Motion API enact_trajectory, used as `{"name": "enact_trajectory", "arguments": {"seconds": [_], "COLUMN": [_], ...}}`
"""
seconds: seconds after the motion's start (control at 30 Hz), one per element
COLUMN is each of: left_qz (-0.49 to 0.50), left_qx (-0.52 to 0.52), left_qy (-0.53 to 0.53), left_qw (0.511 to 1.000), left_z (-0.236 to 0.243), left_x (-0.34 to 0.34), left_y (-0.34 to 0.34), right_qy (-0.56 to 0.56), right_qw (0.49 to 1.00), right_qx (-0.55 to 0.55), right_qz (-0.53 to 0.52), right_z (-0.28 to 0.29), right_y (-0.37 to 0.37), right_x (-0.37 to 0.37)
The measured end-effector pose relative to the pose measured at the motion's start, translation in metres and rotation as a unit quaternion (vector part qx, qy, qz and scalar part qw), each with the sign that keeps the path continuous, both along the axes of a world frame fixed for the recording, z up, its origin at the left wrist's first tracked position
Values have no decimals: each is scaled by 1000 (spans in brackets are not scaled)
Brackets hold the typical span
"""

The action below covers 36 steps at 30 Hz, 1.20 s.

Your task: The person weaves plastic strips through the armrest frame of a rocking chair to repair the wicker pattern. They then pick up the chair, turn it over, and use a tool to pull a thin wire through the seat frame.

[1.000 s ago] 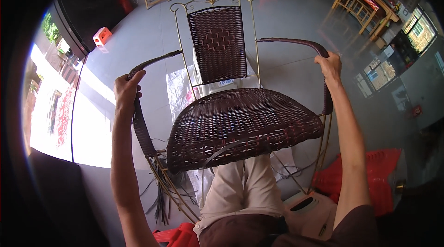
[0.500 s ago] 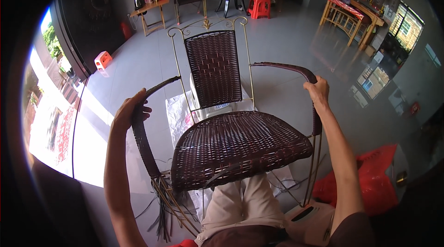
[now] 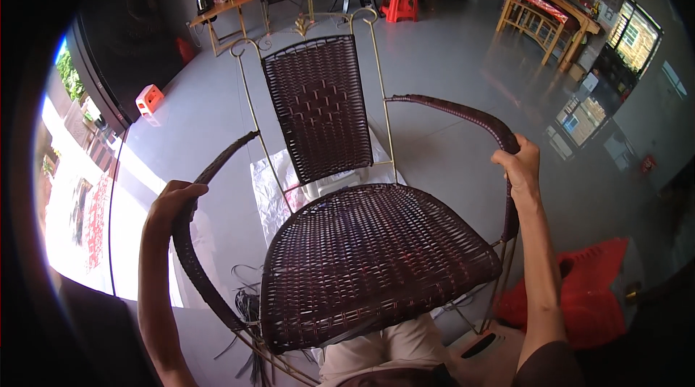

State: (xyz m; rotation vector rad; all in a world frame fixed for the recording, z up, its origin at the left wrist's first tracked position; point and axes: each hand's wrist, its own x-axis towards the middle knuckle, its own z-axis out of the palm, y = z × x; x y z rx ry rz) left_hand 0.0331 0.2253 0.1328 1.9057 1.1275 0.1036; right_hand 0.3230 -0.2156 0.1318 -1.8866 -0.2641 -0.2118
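A dark brown woven armchair with a thin gold-coloured metal frame fills the middle of the view, its seat edge over my lap. My left hand is wrapped round the left armrest at its bend. On the other side, my right hand grips the right armrest near its front curve, thumb on the inner side. The woven backrest leans a little to the left. Loose dark strands hang below the front of the left armrest, partly hidden by the seat.
Silvery sheeting lies on the floor behind the chair. A red bag is at the right, beside a beige plastic stool. Farther off are a small orange-and-white stool, a red stool, a low wooden table and a wooden bench.
The chair has come nearer and tilted, its backrest leaning more to the left and its seat showing larger. Both hands have moved down and outward with the armrests, still holding them.
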Motion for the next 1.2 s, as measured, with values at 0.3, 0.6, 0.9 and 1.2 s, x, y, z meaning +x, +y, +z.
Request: {"name": "enact_trajectory", "arguments": {"seconds": [0.3,0.6,0.9,1.2], "left_qz": [70,51,24,45], "left_qx": [132,206,182,207], "left_qy": [-121,-243,-159,-161], "left_qw": [981,947,970,964], "left_z": [44,-15,-17,-43], "left_x": [-59,-25,10,11], "left_y": [-32,-40,-23,-28], "right_qy": [-137,-209,-176,-225], "right_qw": [985,976,983,969], "right_qx": [106,44,-14,-39], "right_qz": [18,-50,-53,-97], "right_z": [30,-53,-65,-93], "right_y": [8,12,33,27], "right_x": [-37,4,39,39]}}
